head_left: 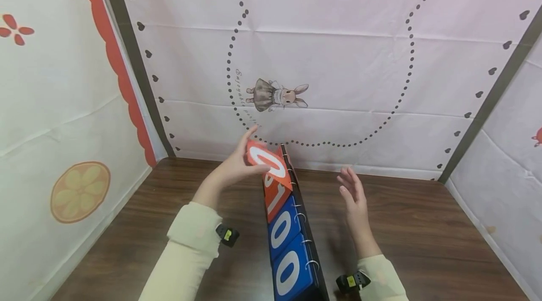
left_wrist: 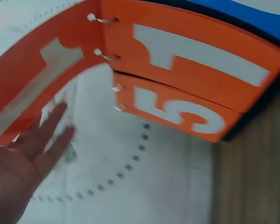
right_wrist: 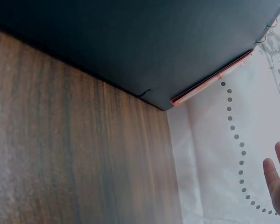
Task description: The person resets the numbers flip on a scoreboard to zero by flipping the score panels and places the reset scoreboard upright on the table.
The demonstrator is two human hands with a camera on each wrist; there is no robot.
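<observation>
A black flip scoreboard [right_wrist: 107, 51] stands on the table, with ring-bound number cards on its left side. My left hand [head_left: 232, 169] holds an orange card [head_left: 275, 176] with a white 0 at its loose edge, thumb on the numbered face. The card is lifted away from the board. In the left wrist view its other side [left_wrist: 18, 65] bears a 1, and orange cards marked 1 [left_wrist: 191, 39] and 5 [left_wrist: 165, 105] lie against the board. My right hand [head_left: 357, 207] hovers to the right of the scoreboard, fingers apart, touching nothing.
Two blue cards [head_left: 298, 237] reading 0 hang on the scoreboard's nearer half. The dark wooden table [head_left: 423, 230] spreads to both sides. A white cloth with dotted lines and a rabbit print [head_left: 275, 95] hangs behind, and patterned cloths [head_left: 38, 103] flank the table.
</observation>
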